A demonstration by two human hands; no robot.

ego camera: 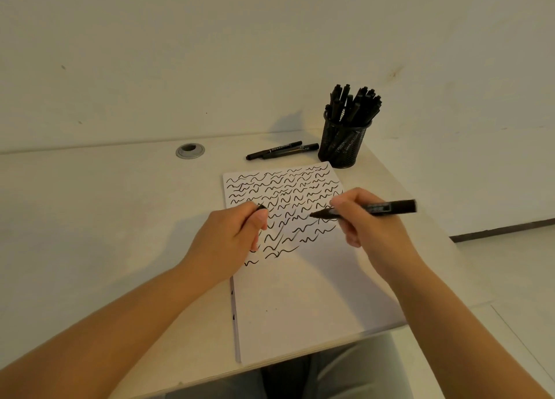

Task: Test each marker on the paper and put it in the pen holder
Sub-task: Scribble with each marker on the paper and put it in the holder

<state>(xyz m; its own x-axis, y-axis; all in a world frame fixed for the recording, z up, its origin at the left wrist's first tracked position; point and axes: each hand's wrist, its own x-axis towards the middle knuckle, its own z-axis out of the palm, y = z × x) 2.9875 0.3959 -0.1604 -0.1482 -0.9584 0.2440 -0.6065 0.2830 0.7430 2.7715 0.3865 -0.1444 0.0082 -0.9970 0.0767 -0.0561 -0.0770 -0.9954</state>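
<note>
The right hand (365, 218) grips an uncapped black marker (387, 208) with curled fingers, its tip pointing toward nine o'clock just above the scribbled paper (300, 293), while the left hand (228, 242) pinches what looks like the marker's cap (260, 207) between thumb and curled fingers. The paper lies on the white desk (105, 233), its upper half covered in black wavy lines. At twelve o'clock from the paper two more markers (282, 151) lie side by side, and toward one o'clock stands the mesh pen holder (342, 146), packed with markers.
</note>
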